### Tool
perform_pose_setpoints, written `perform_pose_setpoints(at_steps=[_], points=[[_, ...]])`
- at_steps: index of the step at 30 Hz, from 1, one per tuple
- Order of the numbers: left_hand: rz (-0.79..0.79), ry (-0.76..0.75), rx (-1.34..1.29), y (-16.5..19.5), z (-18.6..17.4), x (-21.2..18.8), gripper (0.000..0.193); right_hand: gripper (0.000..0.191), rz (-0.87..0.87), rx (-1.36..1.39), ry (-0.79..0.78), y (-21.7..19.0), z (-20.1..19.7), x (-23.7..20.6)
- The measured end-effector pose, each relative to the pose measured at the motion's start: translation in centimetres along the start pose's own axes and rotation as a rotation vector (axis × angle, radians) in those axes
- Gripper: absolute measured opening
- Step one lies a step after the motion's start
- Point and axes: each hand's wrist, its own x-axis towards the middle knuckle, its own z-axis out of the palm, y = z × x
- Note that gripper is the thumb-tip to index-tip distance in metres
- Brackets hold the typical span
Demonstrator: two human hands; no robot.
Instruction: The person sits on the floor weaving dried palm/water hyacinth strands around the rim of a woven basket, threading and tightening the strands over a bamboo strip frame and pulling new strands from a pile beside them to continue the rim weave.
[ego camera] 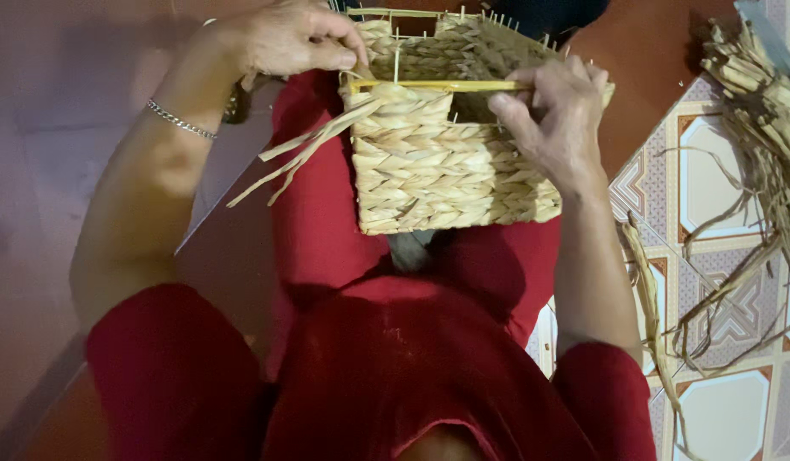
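The 2 hands work at the top edge of a woven basket: the left hand (284,38) is curled closed, its fingertips pinched on the upper left corner of the basket, and the right hand (553,119) grips the upper right part of the near wall, fingers pressed onto a thin yellow frame rod (438,85) that runs along that edge. The hands are apart, 1 at each end of the rod. The rectangular basket (446,171), braided from pale straw-coloured fibre, rests on the person's lap, on red clothing (327,230) that covers the legs and sleeves. Thin upright sticks (489,17) poke out along the far rim of the basket. To the right, on a patterned tile floor (728,171), lies a loose pile of dried fibre strips (766,111), with long strands trailing down toward the near edge of the view. A bundle of loose fibre ends (305,149) fans out from the basket's upper left corner, just below the left hand. A silver chain bracelet (181,119) circles the left wrist.
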Motion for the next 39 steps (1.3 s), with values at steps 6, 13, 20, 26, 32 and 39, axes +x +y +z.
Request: perform_pose_setpoints(at_steps=[6, 13, 20, 26, 32, 39], points=[[-0.031, 0.168, 0.122, 0.2, 0.7, 1.1, 0.033, 0.037, 0.137, 0.193, 0.130, 3.6, 1.3, 0.8], [0.314, 0.076, 0.018, 8.6, 2.3, 7.5, 0.032, 0.056, 0.492, 0.790, 0.347, 10.7, -3.2, -3.0], [0.486, -0.202, -0.137, 19.3, 8.2, 16.2, 0.028, 0.054, 0.615, 0.929, 0.486, 12.3, -7.2, -10.2], [0.363, -0.505, -0.155, 24.6, 11.2, 20.2, 0.027, 0.047, 0.760, 0.992, 0.552, 12.1, -7.4, -12.9], [0.472, -0.426, -0.008, 25.8, 10.7, 21.4, 0.022, 0.045, 0.790, 1.029, 0.472, 12.6, -8.0, -15.2], [0.377, -0.416, 0.366, 28.3, 15.3, 23.3, 0.014, 0.034, 0.688, 1.073, 0.397, 13.8, -7.3, -17.8]])
